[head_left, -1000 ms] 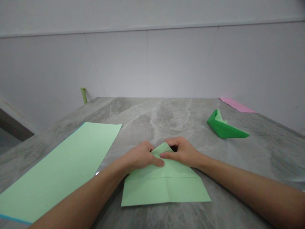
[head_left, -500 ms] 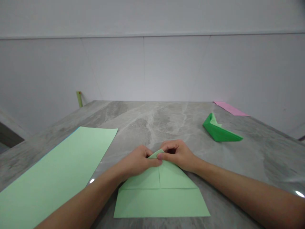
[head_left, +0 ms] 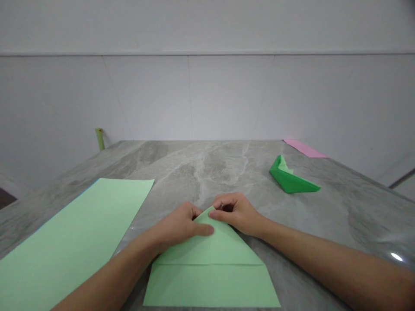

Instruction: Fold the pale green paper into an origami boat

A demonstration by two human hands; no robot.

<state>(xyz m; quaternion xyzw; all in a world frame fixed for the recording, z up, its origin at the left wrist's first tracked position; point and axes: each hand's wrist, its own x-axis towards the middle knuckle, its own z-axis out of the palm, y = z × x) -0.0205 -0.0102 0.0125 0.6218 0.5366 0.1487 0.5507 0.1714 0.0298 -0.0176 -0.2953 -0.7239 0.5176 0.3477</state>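
Observation:
A pale green sheet of folded paper [head_left: 212, 276] lies in front of me, its two upper corners folded in to a point, with a plain strip along the bottom. My left hand [head_left: 181, 226] grips its upper left edge, thumb on top and fingers behind. At the tip, my right hand [head_left: 238, 214] pinches the paper between thumb and forefinger. The left thumb rests close to the centre seam. Fingertips behind the paper are hidden.
A stack of pale green paper [head_left: 81, 233] lies at the left. On the right sits a folded green paper boat [head_left: 292, 179]. Pink paper [head_left: 304, 149] lies at the table's far right edge. The grey marbled table [head_left: 181, 164] meets a white wall.
My left thumb has slid down from the tip along the paper, and the folded flaps now lie flatter at the seam. My right hand still pinches the tip. The view has shifted slightly.

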